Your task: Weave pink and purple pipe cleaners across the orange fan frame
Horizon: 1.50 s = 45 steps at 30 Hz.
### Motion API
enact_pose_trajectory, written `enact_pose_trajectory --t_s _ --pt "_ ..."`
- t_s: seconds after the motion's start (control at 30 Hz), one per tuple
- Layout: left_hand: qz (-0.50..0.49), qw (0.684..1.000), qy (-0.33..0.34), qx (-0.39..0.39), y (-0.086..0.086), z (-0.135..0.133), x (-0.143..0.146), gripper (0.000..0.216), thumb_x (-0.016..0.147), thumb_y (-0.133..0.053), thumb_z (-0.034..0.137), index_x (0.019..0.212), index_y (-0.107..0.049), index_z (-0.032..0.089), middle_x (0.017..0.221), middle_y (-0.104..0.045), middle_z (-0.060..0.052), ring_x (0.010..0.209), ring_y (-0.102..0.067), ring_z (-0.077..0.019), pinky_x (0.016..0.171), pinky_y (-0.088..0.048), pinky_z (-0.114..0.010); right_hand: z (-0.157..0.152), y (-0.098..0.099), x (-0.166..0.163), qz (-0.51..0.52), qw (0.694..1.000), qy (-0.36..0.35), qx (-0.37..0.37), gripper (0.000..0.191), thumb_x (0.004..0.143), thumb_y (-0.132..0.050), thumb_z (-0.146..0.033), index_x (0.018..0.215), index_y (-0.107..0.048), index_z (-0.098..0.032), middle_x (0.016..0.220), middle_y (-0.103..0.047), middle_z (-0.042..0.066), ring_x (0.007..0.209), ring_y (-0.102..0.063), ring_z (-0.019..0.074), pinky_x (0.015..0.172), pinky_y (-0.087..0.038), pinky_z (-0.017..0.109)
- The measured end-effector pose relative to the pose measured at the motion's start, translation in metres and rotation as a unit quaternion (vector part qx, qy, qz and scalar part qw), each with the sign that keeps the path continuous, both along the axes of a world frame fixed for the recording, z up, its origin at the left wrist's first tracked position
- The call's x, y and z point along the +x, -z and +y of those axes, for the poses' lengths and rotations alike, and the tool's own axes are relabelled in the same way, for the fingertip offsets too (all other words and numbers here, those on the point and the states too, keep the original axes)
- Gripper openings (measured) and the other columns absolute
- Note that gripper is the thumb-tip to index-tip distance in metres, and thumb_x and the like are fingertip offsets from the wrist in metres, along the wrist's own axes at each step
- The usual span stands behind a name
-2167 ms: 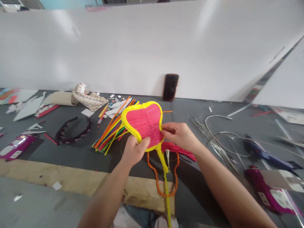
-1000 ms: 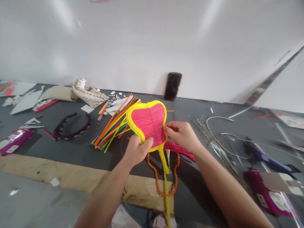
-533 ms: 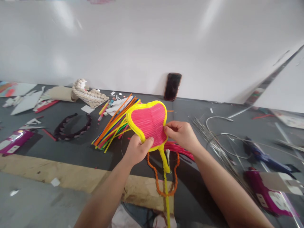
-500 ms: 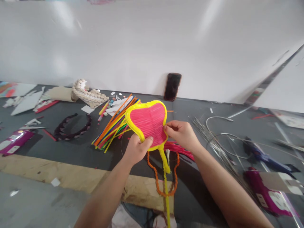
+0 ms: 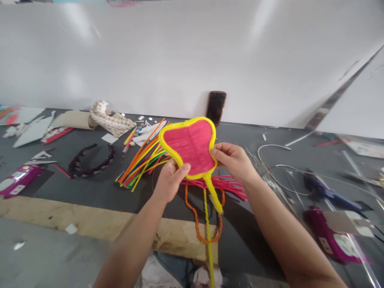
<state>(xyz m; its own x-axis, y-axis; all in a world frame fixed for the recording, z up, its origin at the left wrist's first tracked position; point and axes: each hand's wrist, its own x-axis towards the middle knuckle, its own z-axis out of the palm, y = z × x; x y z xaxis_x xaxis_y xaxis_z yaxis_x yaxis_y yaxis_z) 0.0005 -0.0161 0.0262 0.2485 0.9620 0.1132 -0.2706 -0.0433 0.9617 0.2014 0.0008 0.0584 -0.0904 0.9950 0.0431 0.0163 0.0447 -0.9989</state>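
Note:
Both hands hold up a pink craft panel [image 5: 192, 148] with a curved outline, edged in fuzzy yellow pipe cleaner and with a short yellow stem [image 5: 214, 195] slanting down. My left hand [image 5: 171, 178] grips its lower left edge, thumb on the pink face. At the right edge, my right hand [image 5: 235, 160] pinches the yellow rim between thumb and fingers. Below the panel lie a twisted orange pipe cleaner loop [image 5: 196, 224] and a long yellow pipe cleaner [image 5: 209, 236]. A bundle of pink pipe cleaners [image 5: 232, 186] lies behind, partly hidden by the panel.
Multicoloured pipe cleaners [image 5: 141, 160] lie left of the panel, near a dark braided headband [image 5: 90, 164]. A phone [image 5: 216, 106] leans against the white wall. To the right are wires [image 5: 270, 184], a glue gun [image 5: 333, 196] and a purple power strip [image 5: 322, 236].
The panel has been raised slightly and tilted, its stem now swinging further right. Both hands have moved up a little with it, keeping their hold.

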Motion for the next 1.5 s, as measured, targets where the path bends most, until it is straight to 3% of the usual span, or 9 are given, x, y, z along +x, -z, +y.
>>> enact_pose_trajectory --t_s 0.2,0.37,0.67,0.83,0.97,1.1,1.2,1.37,1.5 --pt "-0.037 0.998 -0.037 -0.033 -0.005 0.004 0.001 0.057 0.078 -0.071 0.043 0.126 -0.055 0.017 0.114 -0.069 -0.014 0.106 -0.067 -0.0258 0.085 -0.059 -0.039 0.027 0.001 0.051 0.102 0.971 0.207 0.063 0.029 0.073 -0.075 -0.045 0.082 -0.064 -0.020 0.065 -0.058 -0.005 0.052 -0.053 0.0067 0.052 -0.050 0.022" --pt "-0.040 0.994 -0.102 -0.012 -0.004 0.008 0.002 0.041 0.076 -0.073 0.036 0.111 -0.061 0.017 0.102 -0.072 -0.009 0.092 -0.069 -0.0191 0.077 -0.060 -0.034 0.061 0.024 0.087 0.067 0.954 0.292 0.022 0.022 0.075 -0.071 -0.039 0.071 -0.059 -0.021 0.058 -0.049 -0.005 0.050 -0.050 0.0069 0.052 -0.053 0.024" --pt "-0.027 0.986 -0.165 0.020 0.002 0.015 0.001 0.032 0.076 -0.072 0.033 0.101 -0.063 0.017 0.091 -0.072 -0.005 0.082 -0.068 -0.0151 0.073 -0.059 -0.030 0.075 0.053 0.097 -0.008 0.961 0.277 0.004 0.014 0.075 -0.067 -0.033 0.082 -0.061 -0.023 0.079 -0.067 0.004 0.079 -0.067 0.0188 0.073 -0.059 0.038" --pt "0.097 0.975 -0.169 0.105 0.005 0.009 0.002 0.023 0.085 -0.061 0.033 0.101 -0.064 0.016 0.092 -0.072 -0.006 0.084 -0.069 -0.0159 0.075 -0.059 -0.030 0.023 0.041 0.079 -0.301 0.926 0.202 0.109 0.044 0.082 -0.054 -0.023 0.124 -0.058 -0.016 0.126 -0.064 0.015 0.115 -0.061 0.0264 0.100 -0.048 0.050" --pt "0.333 0.893 -0.096 0.289 0.011 0.004 0.004 0.025 0.093 -0.045 0.023 0.100 -0.069 0.018 0.108 -0.073 -0.008 0.102 -0.068 -0.0181 0.094 -0.053 -0.034 -0.040 0.043 0.035 -0.478 0.844 0.020 0.242 0.047 0.091 -0.035 -0.013 0.133 -0.057 -0.014 0.143 -0.054 0.013 0.139 -0.041 0.0238 0.114 -0.037 0.045" --pt "0.531 0.736 0.090 0.409 0.017 -0.006 0.011 0.035 0.096 -0.040 0.022 0.119 -0.066 0.018 0.135 -0.061 -0.011 0.131 -0.052 -0.0226 0.116 -0.033 -0.048 -0.081 0.060 0.010 -0.615 0.754 -0.074 0.220 0.047 0.098 -0.038 -0.029 0.141 -0.050 -0.012 0.149 -0.046 0.014 0.144 -0.032 0.0291 0.118 -0.023 0.057" --pt "0.626 0.654 0.136 0.403 0.020 -0.017 0.013 0.045 0.099 -0.039 0.038 0.137 -0.053 0.016 0.146 -0.050 -0.014 0.142 -0.038 -0.0267 0.120 -0.011 -0.060 -0.091 0.070 0.013 -0.640 0.740 -0.091 0.187 0.060 0.097 -0.042 -0.047 0.146 -0.042 -0.013 0.153 -0.039 0.015 0.146 -0.028 0.0303 0.117 -0.018 0.062" --pt "0.683 0.614 0.148 0.366 0.023 -0.029 0.003 0.078 0.094 -0.025 0.067 0.150 -0.033 0.014 0.156 -0.033 -0.017 0.147 -0.027 -0.0297 0.117 0.007 -0.063 -0.094 0.074 0.022 -0.634 0.748 -0.120 0.157 0.074 0.096 -0.037 -0.060 0.150 -0.035 -0.009 0.157 -0.029 0.016 0.148 -0.020 0.0312 0.117 -0.017 0.061" --pt "0.700 0.602 0.173 0.343 0.028 -0.032 -0.003 0.082 0.093 -0.022 0.069 0.154 -0.022 0.015 0.159 -0.024 -0.016 0.149 -0.020 -0.0304 0.116 0.010 -0.064 -0.095 0.073 0.024 -0.627 0.752 -0.140 0.151 0.077 0.096 -0.035 -0.061 0.150 -0.033 -0.006 0.158 -0.027 0.018 0.148 -0.018 0.0330 0.117 -0.019 0.062"
